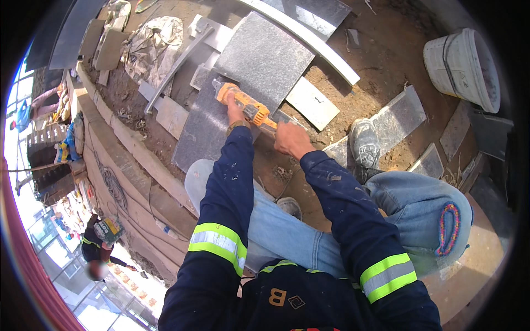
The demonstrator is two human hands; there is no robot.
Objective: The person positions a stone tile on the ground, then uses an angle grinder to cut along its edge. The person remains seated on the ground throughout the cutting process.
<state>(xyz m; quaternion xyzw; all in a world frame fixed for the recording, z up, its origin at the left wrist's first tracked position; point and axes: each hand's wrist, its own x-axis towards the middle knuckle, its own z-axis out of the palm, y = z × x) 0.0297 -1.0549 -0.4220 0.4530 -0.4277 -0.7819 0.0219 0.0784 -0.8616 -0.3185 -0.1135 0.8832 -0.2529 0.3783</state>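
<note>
A yellow angle grinder [253, 108] lies across a dark grey tile in front of me, its head pointing to the far left. Around the front of its body, close to the head, my left hand [234, 110] is closed. My right hand [292, 139] grips the rear end of the tool. Under the grinder's head is a dark tile [199, 132], and a second grey speckled tile [265, 55] overlaps it on the far side. The grinder's disc is too small and partly hidden to make out clearly.
A long pale strip [309, 37] curves past the tiles. At the far right a white bucket [461, 69] lies tilted. Cream tile pieces [312, 103], a crumpled sheet [157, 52] and a metal bar [179, 69] surround the work. Another person [98, 245] is lower left.
</note>
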